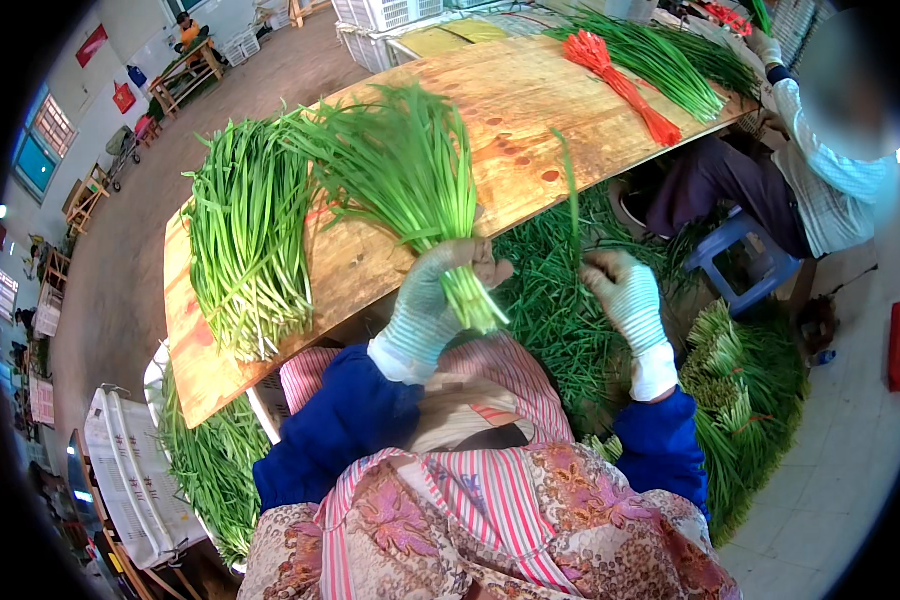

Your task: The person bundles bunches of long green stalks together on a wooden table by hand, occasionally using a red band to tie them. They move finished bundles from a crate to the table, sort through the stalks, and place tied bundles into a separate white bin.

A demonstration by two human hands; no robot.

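My left hand [422, 305], in a striped glove with bare fingertips, is closed around a bunch of garlic chives [400, 165]. The bunch slants over the table's near edge, its pale cut ends toward me and its green leaves fanned over the wood. To its right, my right hand [628, 300], gloved the same way, pinches a single chive leaf [573, 190] that stands up from the fingers. A loose heap of chives [250, 230] lies on the left part of the wooden table [515, 110].
Red ties [620, 80] and more chives [660, 65] lie at the table's far right. Loose leaves [555, 320] cover the floor below my right hand, beside tied bundles [740, 400]. A co-worker [830, 160] sits right, near a blue stool [740, 258]. A white crate [135, 480] stands left.
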